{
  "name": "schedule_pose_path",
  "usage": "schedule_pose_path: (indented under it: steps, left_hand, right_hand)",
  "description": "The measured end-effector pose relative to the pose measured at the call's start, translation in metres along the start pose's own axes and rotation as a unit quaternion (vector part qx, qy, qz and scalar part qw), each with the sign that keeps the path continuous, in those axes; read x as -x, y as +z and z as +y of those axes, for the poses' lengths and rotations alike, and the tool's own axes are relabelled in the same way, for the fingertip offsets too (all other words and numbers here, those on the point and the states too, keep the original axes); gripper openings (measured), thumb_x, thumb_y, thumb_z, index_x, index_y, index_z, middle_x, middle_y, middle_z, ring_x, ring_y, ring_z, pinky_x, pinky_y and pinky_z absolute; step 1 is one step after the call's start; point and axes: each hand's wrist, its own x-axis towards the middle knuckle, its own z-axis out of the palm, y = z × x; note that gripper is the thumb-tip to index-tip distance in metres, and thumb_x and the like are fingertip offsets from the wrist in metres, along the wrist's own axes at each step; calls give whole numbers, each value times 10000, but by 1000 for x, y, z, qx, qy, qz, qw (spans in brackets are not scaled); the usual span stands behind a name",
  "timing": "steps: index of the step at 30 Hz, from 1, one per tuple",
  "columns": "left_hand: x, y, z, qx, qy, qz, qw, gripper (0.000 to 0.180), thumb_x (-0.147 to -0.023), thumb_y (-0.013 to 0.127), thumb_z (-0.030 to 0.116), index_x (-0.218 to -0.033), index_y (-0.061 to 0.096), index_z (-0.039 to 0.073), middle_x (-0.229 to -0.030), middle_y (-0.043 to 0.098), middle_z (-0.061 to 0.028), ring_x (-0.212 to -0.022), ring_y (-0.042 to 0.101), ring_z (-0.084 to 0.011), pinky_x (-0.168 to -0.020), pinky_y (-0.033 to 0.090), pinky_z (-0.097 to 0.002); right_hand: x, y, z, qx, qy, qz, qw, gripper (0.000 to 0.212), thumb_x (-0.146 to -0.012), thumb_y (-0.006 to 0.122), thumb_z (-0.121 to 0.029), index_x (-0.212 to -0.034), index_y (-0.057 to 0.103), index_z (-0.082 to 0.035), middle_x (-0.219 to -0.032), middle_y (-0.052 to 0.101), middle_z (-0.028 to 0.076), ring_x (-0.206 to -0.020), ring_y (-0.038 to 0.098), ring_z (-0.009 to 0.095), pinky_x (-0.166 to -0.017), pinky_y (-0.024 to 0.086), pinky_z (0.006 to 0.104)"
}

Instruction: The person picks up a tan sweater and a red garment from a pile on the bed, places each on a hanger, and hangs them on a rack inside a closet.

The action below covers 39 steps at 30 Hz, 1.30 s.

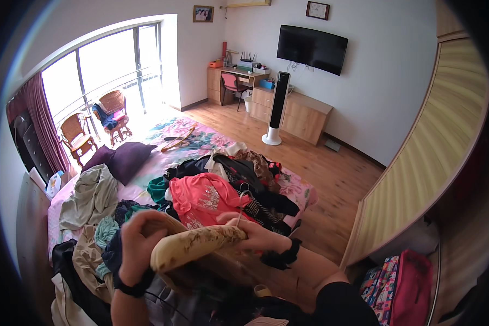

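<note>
Close in front of me is a pale wooden clothes hanger (198, 247) with worn, dark-flecked patches and a thin metal hook rising from it. My left hand (137, 239) is closed around its left end, fingers curled. Near the hook, my right hand (263, 238) grips the hanger. Brown parts below it are blurred, and I cannot tell what they are. Just beyond my hands, a coral-pink top (201, 198) with a sparkly pattern lies on a pile of clothes. Dark and striped garments (258, 212) lie to its right.
A bed with a floral pink sheet (163, 136) holds the clothes, purple pillows (127, 160) and more wooden hangers (179, 139). Beige garments (92, 198) lie at the left. Beyond stands a tower appliance (279, 103). A red bag (410, 285) sits at the lower right.
</note>
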Motion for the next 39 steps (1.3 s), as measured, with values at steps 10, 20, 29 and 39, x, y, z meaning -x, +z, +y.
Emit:
schedule_pose_path:
  steps: [10,20,29,39]
  left_hand:
    - [-28,41,81,-21,38,-37,998,358,-628,648,-57,-977,614,10,-900,644,-63,-852,622,-125,-760,482,-240]
    - [-36,74,31,-85,-18,-91,992,344,-628,669,-14,-967,616,13,-883,663,-88,-847,644,-164,-757,492,-270]
    - [-33,75,28,-17,-31,-114,993,362,-627,678,-29,-980,601,-6,-862,654,-67,-833,628,-133,-749,486,-258]
    - [-15,113,-118,-195,113,-68,972,333,-697,659,146,-1010,626,38,-1032,636,-107,-947,579,-272,-821,463,-371]
  right_hand:
    - [-43,-31,-54,10,-52,-270,961,441,-654,808,-287,-1009,626,-99,-1227,464,140,-1129,440,274,-958,359,377]
    - [-27,-71,-15,21,-22,-204,978,427,-702,773,-271,-971,590,6,-938,540,111,-903,547,233,-788,440,335]
    - [-16,-68,-13,54,-39,-229,971,390,-682,800,-265,-912,593,-28,-928,520,78,-864,520,217,-777,429,312]
    - [-43,-116,-69,85,36,-131,987,350,-686,798,-187,-930,612,-19,-825,576,37,-811,540,121,-717,436,276]
